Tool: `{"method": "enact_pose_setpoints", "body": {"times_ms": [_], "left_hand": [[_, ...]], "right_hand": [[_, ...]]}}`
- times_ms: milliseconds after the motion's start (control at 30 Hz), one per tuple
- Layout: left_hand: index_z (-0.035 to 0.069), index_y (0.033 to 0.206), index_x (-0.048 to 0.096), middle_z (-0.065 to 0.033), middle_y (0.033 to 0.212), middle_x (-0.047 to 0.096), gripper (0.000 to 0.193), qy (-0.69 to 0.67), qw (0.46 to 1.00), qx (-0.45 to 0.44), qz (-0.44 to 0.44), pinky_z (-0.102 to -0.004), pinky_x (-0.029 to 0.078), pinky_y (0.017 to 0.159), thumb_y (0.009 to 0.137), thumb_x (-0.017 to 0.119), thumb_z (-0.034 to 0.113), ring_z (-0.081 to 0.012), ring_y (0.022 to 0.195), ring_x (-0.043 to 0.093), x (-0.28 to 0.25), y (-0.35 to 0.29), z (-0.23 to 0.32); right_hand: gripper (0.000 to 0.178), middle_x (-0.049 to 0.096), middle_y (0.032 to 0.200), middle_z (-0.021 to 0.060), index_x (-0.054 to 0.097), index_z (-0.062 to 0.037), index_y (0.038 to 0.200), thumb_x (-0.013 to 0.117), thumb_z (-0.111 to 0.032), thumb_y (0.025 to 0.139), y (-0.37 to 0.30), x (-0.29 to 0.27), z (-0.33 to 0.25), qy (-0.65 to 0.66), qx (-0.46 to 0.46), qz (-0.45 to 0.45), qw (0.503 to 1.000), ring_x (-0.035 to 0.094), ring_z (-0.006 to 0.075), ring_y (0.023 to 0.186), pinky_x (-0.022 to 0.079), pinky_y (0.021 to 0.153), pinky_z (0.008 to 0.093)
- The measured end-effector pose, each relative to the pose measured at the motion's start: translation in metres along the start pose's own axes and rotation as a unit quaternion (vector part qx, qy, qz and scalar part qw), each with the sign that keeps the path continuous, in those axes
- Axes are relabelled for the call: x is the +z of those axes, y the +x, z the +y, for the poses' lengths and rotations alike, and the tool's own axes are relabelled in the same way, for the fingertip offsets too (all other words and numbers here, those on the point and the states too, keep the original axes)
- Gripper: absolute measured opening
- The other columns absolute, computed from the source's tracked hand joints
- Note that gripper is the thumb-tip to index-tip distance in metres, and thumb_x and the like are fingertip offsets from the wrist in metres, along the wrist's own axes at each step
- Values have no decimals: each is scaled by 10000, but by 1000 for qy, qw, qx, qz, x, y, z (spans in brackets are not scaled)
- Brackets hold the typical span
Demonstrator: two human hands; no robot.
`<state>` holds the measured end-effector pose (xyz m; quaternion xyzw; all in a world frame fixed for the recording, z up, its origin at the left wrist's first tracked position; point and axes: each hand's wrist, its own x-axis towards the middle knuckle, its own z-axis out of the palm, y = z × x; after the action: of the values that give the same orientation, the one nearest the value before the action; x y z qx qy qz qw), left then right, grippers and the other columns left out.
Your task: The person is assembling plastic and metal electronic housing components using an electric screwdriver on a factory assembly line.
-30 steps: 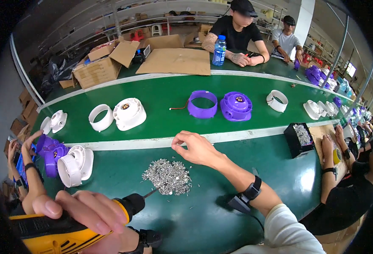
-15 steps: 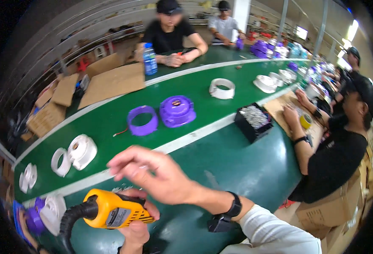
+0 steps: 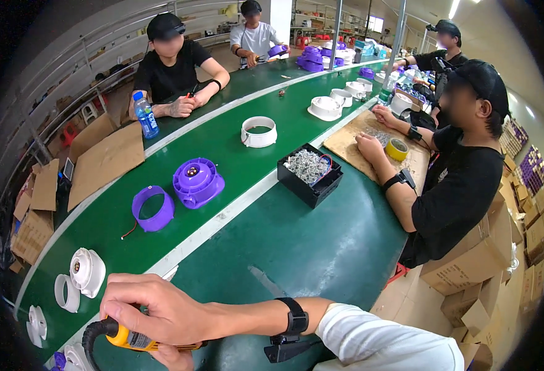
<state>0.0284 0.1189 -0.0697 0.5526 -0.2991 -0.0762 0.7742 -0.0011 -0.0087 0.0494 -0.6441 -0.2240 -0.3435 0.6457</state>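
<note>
At the lower left, a yellow hand-held power tool [image 3: 119, 335] with a thick ribbed black hose or cord sleeve [image 3: 90, 346] lies low in the picture. My right hand [image 3: 154, 309] reaches across from the right and closes over its top near the hose end, hiding much of the body. Beneath the tool shows part of my left hand [image 3: 172, 357], gripping it from below; the rest of that hand is hidden or cut off. Just beyond, on the green belt, stand a white round housing [image 3: 88, 272] and a white ring [image 3: 67, 293].
Purple ring [image 3: 153, 209] and purple housing [image 3: 198, 183] sit farther along the belt, with another white ring [image 3: 259, 132]. A black box of small metal parts [image 3: 310, 176] stands on the table. Co-workers sit across and at right, beside a yellow tape roll [image 3: 397, 149]. Cartons [image 3: 470, 247] stack at right.
My right hand has come down from above the tool and closed over it. The tool and left hand now appear lower, and the whole view has swung to the right.
</note>
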Motion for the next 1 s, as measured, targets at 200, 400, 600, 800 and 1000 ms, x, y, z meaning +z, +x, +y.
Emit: {"method": "enact_pose_setpoints", "body": {"times_ms": [200,400,600,800,1000], "left_hand": [[2,1058,413,-64,552,504,638,23,998,44,-24,-254,417,363,850,429,605,-159,420,517,6,6,13],[3,1089,387,-64,561,508,688,48,995,47,-77,-256,413,353,827,451,635,-156,409,511,2,11,9],[5,1110,380,-71,636,530,706,38,998,35,-45,-259,418,361,820,455,644,-155,426,519,15,5,19],[-1,1018,462,-71,710,543,610,22,999,21,43,-256,437,420,819,510,574,-157,511,550,3,-1,5],[-21,999,397,-54,536,475,763,-72,995,-64,-37,-260,422,374,685,679,615,-146,399,474,27,13,40]], "right_hand": [[245,504,753,102,561,21,825,448,-178,914,5,5,2,11,-4,3,1000,502,217,665,414,605,317],[247,497,771,97,561,16,822,434,-173,918,5,3,-1,14,-11,11,1000,502,212,685,415,624,310],[232,503,780,98,555,28,835,434,-153,914,6,1,-3,15,-5,-1,1000,508,216,683,422,620,318],[111,539,800,109,595,-29,881,487,-47,861,2,-18,-31,-110,-221,116,962,529,217,650,433,548,313],[117,486,633,58,535,-50,676,511,-24,787,-5,-28,-86,-163,-395,71,901,494,204,527,411,454,285]]}}
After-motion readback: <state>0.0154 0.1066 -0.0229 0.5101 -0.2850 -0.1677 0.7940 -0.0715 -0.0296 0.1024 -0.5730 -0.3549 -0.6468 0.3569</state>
